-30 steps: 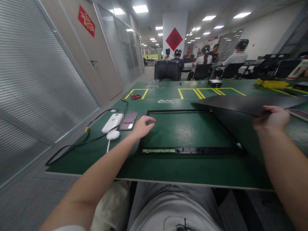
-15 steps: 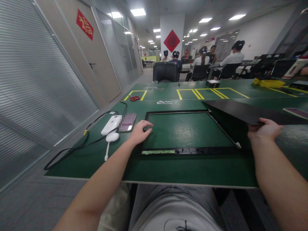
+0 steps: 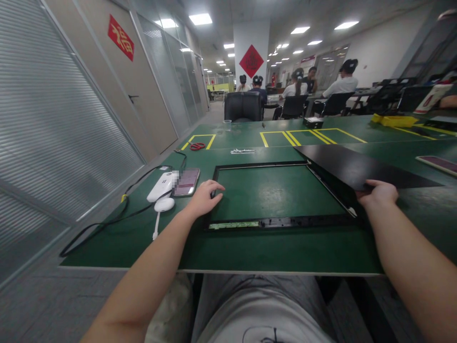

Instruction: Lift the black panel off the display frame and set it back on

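A black rectangular frame (image 3: 278,222) lies flat on the green table (image 3: 271,252) in front of me, with a green circuit strip along its near edge. My left hand (image 3: 203,198) rests on the frame's left side, fingers curled down onto it. My right hand (image 3: 379,193) grips the near edge of a large black panel (image 3: 353,166), which is tilted low over the frame's right side.
Left of the frame lie a phone (image 3: 185,181), a white power strip (image 3: 160,186) and a white puck with black cables. Red scissors (image 3: 196,146), a cup (image 3: 227,125) and yellow marked boxes are farther back. Several people sit at desks behind.
My right hand has brought the black panel down and leftward, closer to the table and frame. My left hand slid slightly nearer along the frame's left side.
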Motion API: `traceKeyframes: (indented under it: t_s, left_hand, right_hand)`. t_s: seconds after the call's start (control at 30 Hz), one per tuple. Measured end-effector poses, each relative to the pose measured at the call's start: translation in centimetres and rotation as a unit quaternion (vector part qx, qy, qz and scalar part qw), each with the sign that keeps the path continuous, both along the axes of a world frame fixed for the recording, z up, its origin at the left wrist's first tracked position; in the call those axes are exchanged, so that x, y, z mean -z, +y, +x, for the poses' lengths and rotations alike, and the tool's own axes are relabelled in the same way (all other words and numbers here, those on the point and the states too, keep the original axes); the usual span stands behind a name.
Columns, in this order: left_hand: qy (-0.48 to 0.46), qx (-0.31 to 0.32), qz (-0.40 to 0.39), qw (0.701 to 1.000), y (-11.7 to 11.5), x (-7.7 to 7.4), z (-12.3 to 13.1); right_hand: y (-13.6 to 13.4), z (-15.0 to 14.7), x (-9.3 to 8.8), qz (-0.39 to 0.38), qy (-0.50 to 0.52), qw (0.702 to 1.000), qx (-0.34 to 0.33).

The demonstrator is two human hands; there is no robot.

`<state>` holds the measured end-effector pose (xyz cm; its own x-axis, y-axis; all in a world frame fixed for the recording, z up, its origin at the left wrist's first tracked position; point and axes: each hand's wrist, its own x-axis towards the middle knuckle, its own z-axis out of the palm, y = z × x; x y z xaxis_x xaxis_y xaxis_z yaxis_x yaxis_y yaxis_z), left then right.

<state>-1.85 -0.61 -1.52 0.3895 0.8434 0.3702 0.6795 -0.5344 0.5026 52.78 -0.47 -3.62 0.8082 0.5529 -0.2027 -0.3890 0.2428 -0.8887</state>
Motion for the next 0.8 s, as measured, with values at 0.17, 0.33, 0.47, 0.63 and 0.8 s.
traceKeyframes:
  t_s: [0.17,0.33,0.47,0.63,0.8]
  left_hand:
    - [0.007,0.002,-0.017,1.000,-0.2,0.1,0.1]
    - [0.020,0.003,-0.029,0.999,-0.3,0.1,0.2]
    - [0.013,0.004,-0.033,0.999,-0.1,0.3,-0.1]
    - [0.007,0.004,-0.032,0.999,0.2,0.4,-0.4]
    - [0.016,-0.006,-0.028,0.999,0.5,0.5,-0.4]
  right_hand:
    - [-0.2,-1.2,-1.2,-0.044,0.092,0.993,0.052]
    - [-0.4,-1.9,-2.0,-0.047,0.125,0.989,0.066]
    - [-0.5,-2.3,-2.2,-0.041,0.130,0.988,0.067]
    - [-0.6,-2.6,-2.4,-0.036,0.127,0.989,0.068]
    - [-0.6,-2.1,-2.7,-0.021,0.125,0.989,0.071]
